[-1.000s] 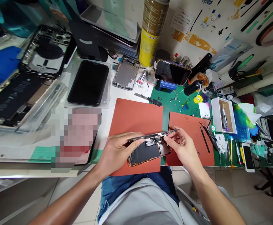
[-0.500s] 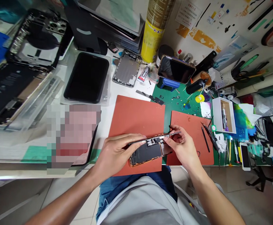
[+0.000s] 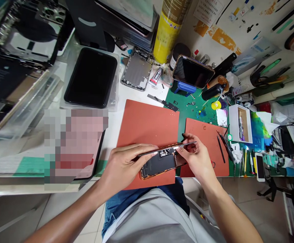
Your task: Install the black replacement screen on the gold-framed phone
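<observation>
Head view: an opened phone [image 3: 159,165] is held between the two hands, above the near part of a reddish-brown mat [image 3: 147,121] and directly in front of the person's body; whether its lower edge is touching the mat cannot be told. Its left end is gripped by the left hand [image 3: 121,165], with the fingers laid along the top of a thin dark panel [image 3: 166,147] and the thumb pressed on the near side. The panel's right end is pinched by the right hand [image 3: 196,155], whose thumb is placed near the small parts inside and whose other fingers are curled behind, partly hidden. The phone is tilted, so that its dark interior is turned toward the camera below the panel. To the right of the right hand, a black stick [image 3: 221,149] and a black-handled tool [image 3: 226,145] are laid on a second mat [image 3: 195,130]. Beyond the hands, a dark-screened phone [image 3: 193,72] is propped on a blue stand [image 3: 184,88], and a grey phone housing [image 3: 137,69] is set beside a glue tube [image 3: 156,76].
</observation>
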`<act>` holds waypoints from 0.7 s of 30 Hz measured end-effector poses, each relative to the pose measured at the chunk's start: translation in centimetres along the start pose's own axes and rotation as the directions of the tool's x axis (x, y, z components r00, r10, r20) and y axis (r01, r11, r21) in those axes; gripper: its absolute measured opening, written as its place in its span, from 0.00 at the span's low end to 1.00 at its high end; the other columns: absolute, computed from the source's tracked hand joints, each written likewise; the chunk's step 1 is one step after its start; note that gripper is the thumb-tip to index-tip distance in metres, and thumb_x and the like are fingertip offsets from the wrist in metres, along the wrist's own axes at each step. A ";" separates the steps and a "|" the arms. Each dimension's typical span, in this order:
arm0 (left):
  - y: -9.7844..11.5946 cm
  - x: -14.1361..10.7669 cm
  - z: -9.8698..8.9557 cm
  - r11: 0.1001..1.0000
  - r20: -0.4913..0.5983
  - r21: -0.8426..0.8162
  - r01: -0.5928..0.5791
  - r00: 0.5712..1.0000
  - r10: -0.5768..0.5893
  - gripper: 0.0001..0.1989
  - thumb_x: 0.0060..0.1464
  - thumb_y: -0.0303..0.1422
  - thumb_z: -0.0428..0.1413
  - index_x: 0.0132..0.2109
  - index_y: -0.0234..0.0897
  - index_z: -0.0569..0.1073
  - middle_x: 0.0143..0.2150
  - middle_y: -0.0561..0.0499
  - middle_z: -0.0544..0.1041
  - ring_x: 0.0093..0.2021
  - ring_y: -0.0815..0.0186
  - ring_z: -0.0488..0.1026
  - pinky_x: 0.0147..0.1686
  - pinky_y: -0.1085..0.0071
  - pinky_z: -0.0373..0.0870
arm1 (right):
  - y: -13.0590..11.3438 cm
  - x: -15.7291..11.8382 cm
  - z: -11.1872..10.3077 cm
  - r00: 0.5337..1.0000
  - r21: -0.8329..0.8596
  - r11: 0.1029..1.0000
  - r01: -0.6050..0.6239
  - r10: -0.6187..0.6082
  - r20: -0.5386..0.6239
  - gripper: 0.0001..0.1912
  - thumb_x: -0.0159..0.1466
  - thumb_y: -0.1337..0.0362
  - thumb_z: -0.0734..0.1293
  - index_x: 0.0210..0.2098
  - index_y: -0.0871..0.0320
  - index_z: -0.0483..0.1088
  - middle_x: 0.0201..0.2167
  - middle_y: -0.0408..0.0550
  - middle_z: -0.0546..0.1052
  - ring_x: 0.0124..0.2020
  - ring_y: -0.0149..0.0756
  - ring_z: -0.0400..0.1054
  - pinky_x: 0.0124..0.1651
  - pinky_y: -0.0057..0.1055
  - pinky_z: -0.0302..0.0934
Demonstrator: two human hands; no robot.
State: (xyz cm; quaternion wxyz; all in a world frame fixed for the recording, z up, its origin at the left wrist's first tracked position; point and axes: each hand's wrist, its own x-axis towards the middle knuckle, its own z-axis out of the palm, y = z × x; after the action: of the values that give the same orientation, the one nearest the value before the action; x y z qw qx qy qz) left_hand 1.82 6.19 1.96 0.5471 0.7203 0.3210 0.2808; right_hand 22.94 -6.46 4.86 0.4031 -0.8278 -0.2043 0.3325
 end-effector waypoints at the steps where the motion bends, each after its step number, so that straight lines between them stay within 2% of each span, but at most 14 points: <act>1: 0.0 0.0 0.0 1.000 0.000 0.001 0.001 1.000 -0.001 0.07 0.67 0.41 0.65 0.47 0.53 0.89 0.46 0.56 0.90 0.45 0.60 0.89 0.46 0.70 0.85 | 0.0 0.0 0.0 1.000 -0.005 1.000 -0.001 0.001 0.000 0.30 0.58 0.52 0.79 0.57 0.54 0.76 0.42 0.46 0.79 0.40 0.40 0.73 0.46 0.38 0.69; 6: -0.1 0.1 0.0 1.000 0.002 0.009 -0.019 1.000 0.019 0.07 0.67 0.41 0.65 0.46 0.51 0.89 0.46 0.55 0.90 0.43 0.62 0.89 0.45 0.71 0.85 | -0.2 0.0 -0.1 1.000 0.029 0.999 -0.027 0.027 0.008 0.32 0.56 0.51 0.80 0.57 0.54 0.76 0.42 0.45 0.78 0.40 0.39 0.73 0.45 0.38 0.69; 13: -0.5 0.0 -0.1 0.994 0.024 0.025 -0.110 0.994 0.110 0.07 0.68 0.33 0.64 0.49 0.48 0.87 0.47 0.56 0.90 0.45 0.67 0.88 0.47 0.77 0.84 | -0.5 0.1 -0.6 0.998 0.078 0.995 -0.055 0.052 0.037 0.30 0.54 0.51 0.82 0.54 0.53 0.78 0.42 0.44 0.78 0.38 0.37 0.71 0.43 0.37 0.68; 21: -0.5 0.1 -0.1 0.986 0.014 0.038 -0.160 0.987 0.160 0.08 0.67 0.30 0.65 0.49 0.46 0.87 0.47 0.56 0.90 0.45 0.67 0.88 0.48 0.78 0.84 | -0.4 0.1 0.1 0.998 0.114 0.992 -0.058 0.058 0.009 0.32 0.53 0.52 0.82 0.54 0.54 0.77 0.39 0.43 0.76 0.37 0.37 0.72 0.43 0.36 0.69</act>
State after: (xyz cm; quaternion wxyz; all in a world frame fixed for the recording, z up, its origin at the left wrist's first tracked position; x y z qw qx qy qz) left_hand 1.71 6.43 1.52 0.5104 0.7556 0.2646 0.3138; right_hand 22.93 -6.15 5.12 0.4393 -0.8080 -0.1619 0.3576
